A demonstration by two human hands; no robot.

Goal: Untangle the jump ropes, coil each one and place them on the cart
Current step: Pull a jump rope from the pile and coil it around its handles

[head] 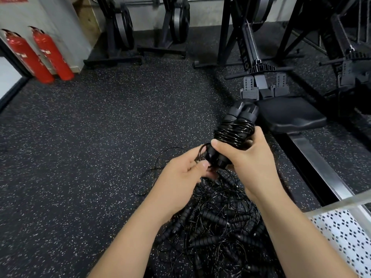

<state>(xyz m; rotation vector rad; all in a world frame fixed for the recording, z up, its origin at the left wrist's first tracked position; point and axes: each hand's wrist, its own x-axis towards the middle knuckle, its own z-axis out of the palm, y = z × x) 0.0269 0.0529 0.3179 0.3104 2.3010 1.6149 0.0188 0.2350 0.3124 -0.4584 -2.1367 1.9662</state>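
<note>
Head view: wound jump rope [233, 131] held up above the floor [90, 157] between both hands, its two handles paired side by side with thin cord wrapped tight round them. Right hand [251, 159] grips the lower half of the bundle, fingers [217, 146] curled round it. Left hand [184, 171] pinches a small loop of cord at the handle ends, thumb against forefinger. Tangled pile [216, 227] of the other ropes lies on the floor directly below, with many ribbed handles in it. Cart [345, 237] edge shows lower right, just beside the pile. Handling guess: the bundle is light and the handles stiff. Cord looks thin, glossy and springy, so the wraps will likely slip loose unless the tail is tucked. Best hold is across the wraps at mid-handle, not by the cord
</note>
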